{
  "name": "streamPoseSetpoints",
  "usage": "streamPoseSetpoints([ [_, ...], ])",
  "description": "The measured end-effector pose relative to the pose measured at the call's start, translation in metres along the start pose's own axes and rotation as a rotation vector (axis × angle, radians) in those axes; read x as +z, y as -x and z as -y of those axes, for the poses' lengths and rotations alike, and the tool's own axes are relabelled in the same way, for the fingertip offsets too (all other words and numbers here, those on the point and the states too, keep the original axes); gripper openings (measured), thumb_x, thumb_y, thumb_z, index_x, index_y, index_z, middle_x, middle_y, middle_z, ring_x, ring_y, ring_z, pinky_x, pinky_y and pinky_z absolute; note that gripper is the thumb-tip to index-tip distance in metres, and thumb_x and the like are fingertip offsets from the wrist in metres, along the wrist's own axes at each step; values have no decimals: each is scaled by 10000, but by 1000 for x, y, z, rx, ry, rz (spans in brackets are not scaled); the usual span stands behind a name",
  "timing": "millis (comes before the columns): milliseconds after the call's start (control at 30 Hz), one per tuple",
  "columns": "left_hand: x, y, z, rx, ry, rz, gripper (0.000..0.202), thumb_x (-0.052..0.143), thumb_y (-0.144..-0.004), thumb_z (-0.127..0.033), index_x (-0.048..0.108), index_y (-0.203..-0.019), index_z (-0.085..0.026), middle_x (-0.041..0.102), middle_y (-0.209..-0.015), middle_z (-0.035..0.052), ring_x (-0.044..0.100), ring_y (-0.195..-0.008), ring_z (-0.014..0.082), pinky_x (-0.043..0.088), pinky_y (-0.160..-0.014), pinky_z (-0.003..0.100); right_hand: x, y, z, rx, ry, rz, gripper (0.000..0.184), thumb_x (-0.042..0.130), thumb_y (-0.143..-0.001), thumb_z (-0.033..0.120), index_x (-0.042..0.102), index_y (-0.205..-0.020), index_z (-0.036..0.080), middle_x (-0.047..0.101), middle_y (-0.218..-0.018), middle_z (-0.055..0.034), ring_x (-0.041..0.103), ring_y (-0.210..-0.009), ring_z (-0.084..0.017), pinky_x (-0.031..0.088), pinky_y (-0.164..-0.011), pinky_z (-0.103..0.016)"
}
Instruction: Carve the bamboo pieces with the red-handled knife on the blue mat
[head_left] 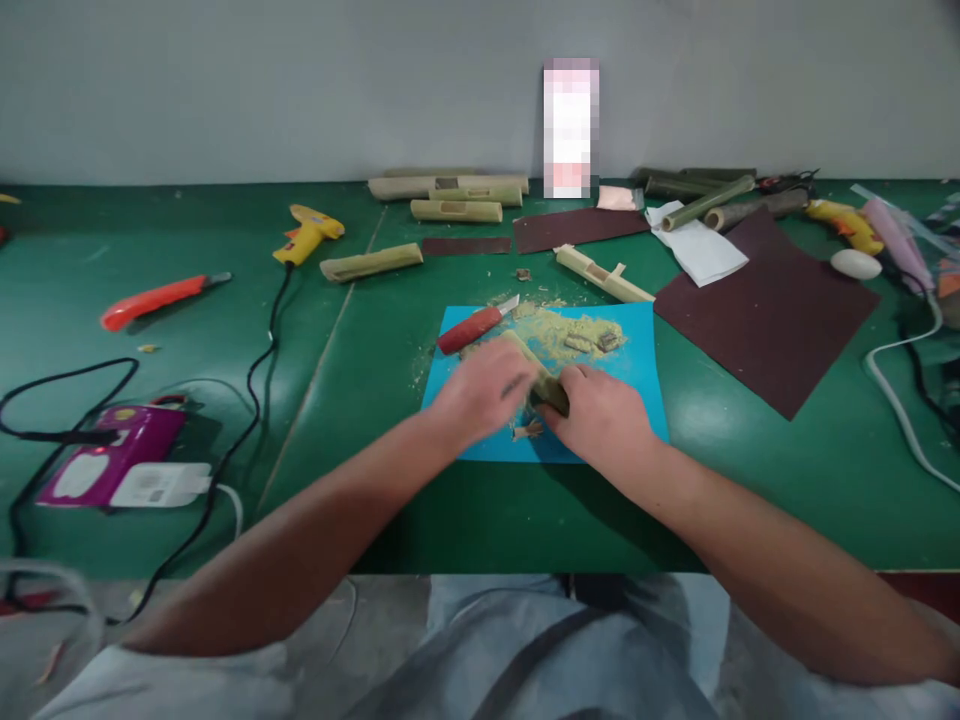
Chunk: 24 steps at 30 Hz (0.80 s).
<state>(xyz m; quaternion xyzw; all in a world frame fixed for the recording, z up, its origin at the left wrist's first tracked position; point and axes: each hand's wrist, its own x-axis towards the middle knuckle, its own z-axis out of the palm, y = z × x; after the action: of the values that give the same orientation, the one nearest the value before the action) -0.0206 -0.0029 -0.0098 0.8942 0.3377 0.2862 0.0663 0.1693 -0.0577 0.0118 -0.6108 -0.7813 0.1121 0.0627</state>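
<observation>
My left hand [480, 390] and my right hand [600, 415] meet over a blue mat [645, 375] on the green table. Between them lies a short green bamboo piece [541, 378], gripped by both hands. The left hand is smeared by motion. Pale bamboo shavings [570, 335] are heaped on the mat just beyond the hands. A red-handled knife [476, 326] lies at the mat's far left corner, untouched.
Several bamboo tubes [454, 210] lie along the back of the green table [375, 500]. Dark sandpaper sheets [765, 320] sit right. A yellow glue gun [307, 235], orange cutter [157, 298] and purple box [112, 465] with cables are left.
</observation>
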Motion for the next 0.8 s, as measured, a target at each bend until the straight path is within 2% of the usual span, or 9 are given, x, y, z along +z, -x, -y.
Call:
streamPoseSetpoints([
  [67, -1, -1, 4, -87, -40, -101, 268, 487, -993, -248, 610, -762, -194, 620, -770, 55, 589, -791, 197, 519, -779, 373, 0, 0, 0, 8, -1, -3, 224, 555, -955, 393, 631, -1027, 196, 710, -974, -87, 655, -865, -228, 345, -617, -330],
  [200, 0, -2, 9, 43, 24, 80, 258, 504, -977, -261, 621, -757, -192, 641, -795, 61, 595, -789, 202, 508, -717, 362, -2, 1, 1, 18, 10, 26, 209, 540, -959, 369, 627, -1030, 192, 712, -960, -89, 656, -868, -226, 353, -628, -330],
  [333, 1, -1, 3, -78, -43, -96, 256, 478, -985, -254, 599, -764, -205, 630, -783, 47, 598, -824, 206, 517, -789, 380, -2, 0, 1, 26, 3, 15, 225, 562, -944, 389, 625, -1038, 195, 710, -974, -93, 657, -875, -232, 350, -621, -331],
  [367, 2, -1, 0, -34, -46, -85, 272, 473, -981, -253, 586, -738, -203, 611, -749, 44, 580, -780, 200, 507, -753, 370, -2, 0, 1, 15, 5, 18, 206, 560, -942, 367, 624, -1037, 196, 709, -977, -90, 656, -877, -230, 350, -624, -331],
  [433, 2, 0, -4, 68, -7, 86, 267, 468, -980, -242, 602, -754, -198, 619, -775, 50, 570, -762, 191, 479, -681, 341, 0, 0, 0, -6, 10, 22, 166, 549, -942, 320, 621, -1024, 196, 707, -978, -87, 654, -880, -223, 355, -635, -330],
  [467, 2, 1, -6, 82, 5, 111, 285, 451, -989, -235, 602, -750, -198, 619, -777, 53, 566, -756, 187, 476, -677, 336, 0, 0, 0, -9, 8, 19, 159, 547, -944, 316, 620, -1020, 196, 706, -974, -87, 653, -877, -220, 358, -638, -329],
  [600, 0, 1, -3, -76, -12, -93, 258, 471, -978, -232, 606, -761, -200, 616, -767, 52, 573, -801, 208, 506, -800, 391, 1, 1, -1, -5, 3, -8, 216, 556, -951, 380, 618, -1044, 195, 705, -974, -92, 651, -874, -227, 366, -638, -327],
  [733, 0, 2, 2, 71, 46, 117, 261, 491, -981, -246, 602, -750, -196, 626, -818, 60, 565, -778, 192, 492, -711, 350, 1, 1, 0, -4, 15, 12, 184, 562, -943, 347, 626, -1023, 194, 706, -985, -94, 652, -890, -228, 371, -645, -327],
  [800, -1, 2, 10, -15, -4, -12, 253, 501, -987, -254, 602, -762, -197, 620, -787, 54, 577, -783, 197, 505, -754, 365, 1, 0, -1, 6, -2, 2, 208, 571, -943, 375, 632, -1033, 198, 708, -977, -87, 652, -871, -222, 364, -634, -325],
])
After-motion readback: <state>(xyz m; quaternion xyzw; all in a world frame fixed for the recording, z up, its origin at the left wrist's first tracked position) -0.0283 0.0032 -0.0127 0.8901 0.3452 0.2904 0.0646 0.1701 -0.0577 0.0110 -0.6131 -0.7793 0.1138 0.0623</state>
